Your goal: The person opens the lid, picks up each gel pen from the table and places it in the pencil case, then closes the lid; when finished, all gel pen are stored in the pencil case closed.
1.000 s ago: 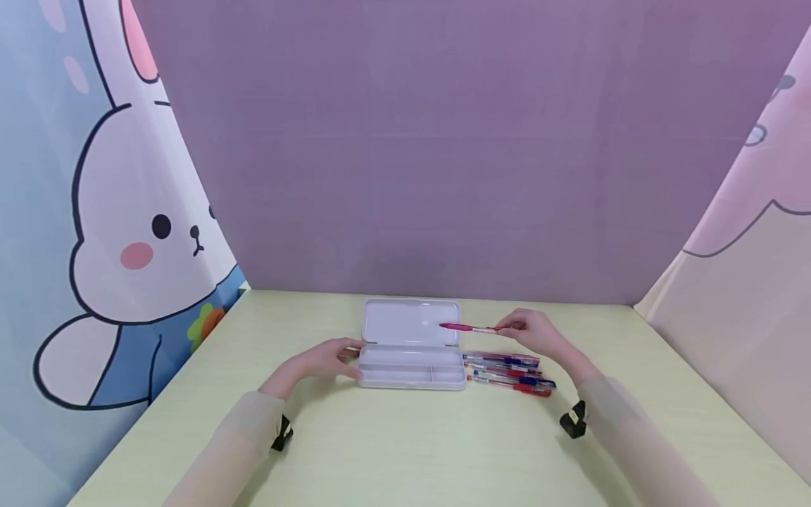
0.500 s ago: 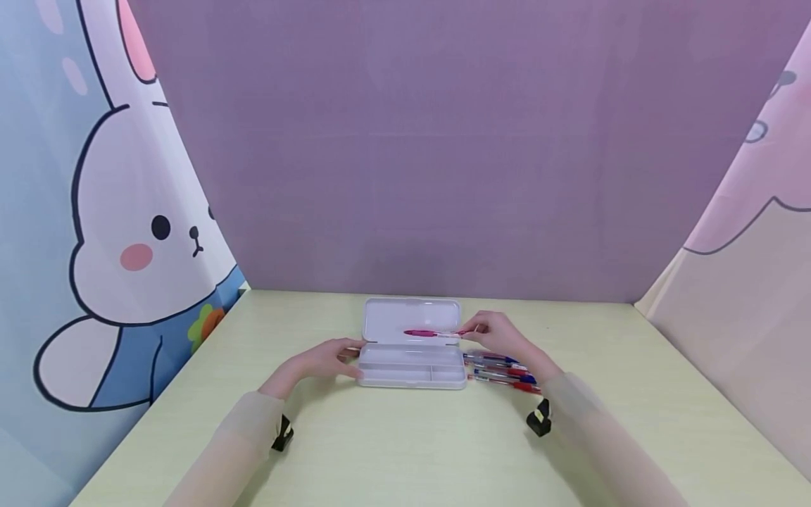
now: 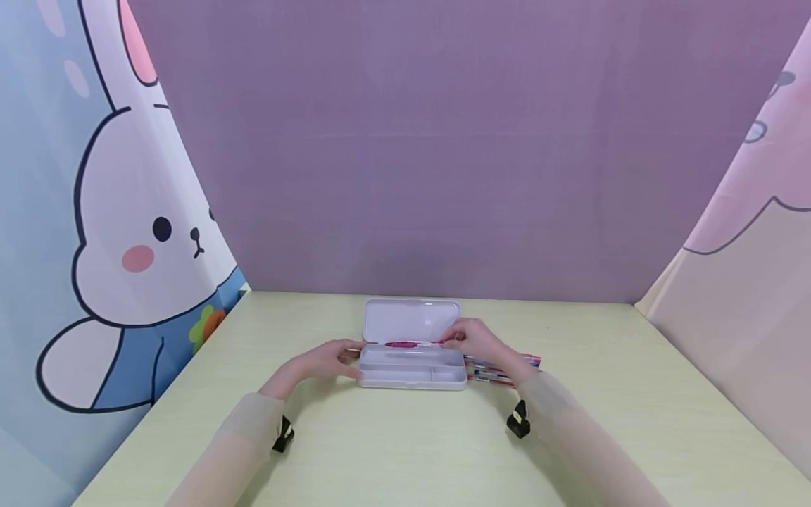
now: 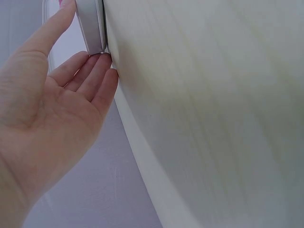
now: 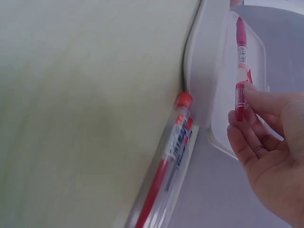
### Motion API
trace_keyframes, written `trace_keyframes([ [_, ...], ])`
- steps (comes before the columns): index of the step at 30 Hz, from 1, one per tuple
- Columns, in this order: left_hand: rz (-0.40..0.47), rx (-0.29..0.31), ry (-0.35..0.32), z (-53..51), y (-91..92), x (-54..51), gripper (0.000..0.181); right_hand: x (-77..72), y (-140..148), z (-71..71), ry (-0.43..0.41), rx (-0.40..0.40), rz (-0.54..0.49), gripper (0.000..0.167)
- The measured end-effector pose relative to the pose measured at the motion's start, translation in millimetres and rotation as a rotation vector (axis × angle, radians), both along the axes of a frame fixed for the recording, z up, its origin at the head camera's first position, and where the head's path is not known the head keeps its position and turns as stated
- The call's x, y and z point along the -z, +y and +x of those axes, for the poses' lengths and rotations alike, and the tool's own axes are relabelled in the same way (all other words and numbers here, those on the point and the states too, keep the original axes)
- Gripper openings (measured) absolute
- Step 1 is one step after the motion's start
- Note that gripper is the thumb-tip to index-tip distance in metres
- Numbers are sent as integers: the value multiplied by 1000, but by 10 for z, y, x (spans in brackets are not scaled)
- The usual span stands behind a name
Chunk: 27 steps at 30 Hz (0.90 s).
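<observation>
Shifting toward eight o'clock, the right hand (image 3: 474, 341) pinches a pen (image 3: 402, 344) seemingly aligned with the case (image 3: 405, 385) left hand (image 3: 323, 358) grips.

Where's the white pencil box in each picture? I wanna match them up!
Head: the white pencil box lies open, just below the middle.
Left wrist: part of it, top left, touched by the left hand.
Right wrist: part of it, top, right of centre.
Shared landmark: the pale table.
</observation>
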<state>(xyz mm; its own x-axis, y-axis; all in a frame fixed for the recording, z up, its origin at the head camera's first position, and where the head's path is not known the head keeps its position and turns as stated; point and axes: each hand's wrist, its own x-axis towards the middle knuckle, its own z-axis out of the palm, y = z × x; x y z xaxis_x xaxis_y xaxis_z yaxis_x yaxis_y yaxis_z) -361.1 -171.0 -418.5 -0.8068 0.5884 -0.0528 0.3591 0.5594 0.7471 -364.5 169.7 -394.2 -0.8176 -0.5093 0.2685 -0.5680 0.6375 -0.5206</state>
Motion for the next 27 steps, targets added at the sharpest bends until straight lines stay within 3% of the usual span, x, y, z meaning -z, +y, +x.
trace_keyframes([
  [8, -13, -22, 4, -10, 0, 14, 73, 104, -87, -85, 18, -8, 45, 10],
  [13, -17, -19, 13, -12, 1, 11, 72, 120, -120, -82, -10, -22, 43, 9],
  [27, -22, -36, -4, -27, 12, 23, 72, 150, -161, -105, -93, 44, 48, 8],
])
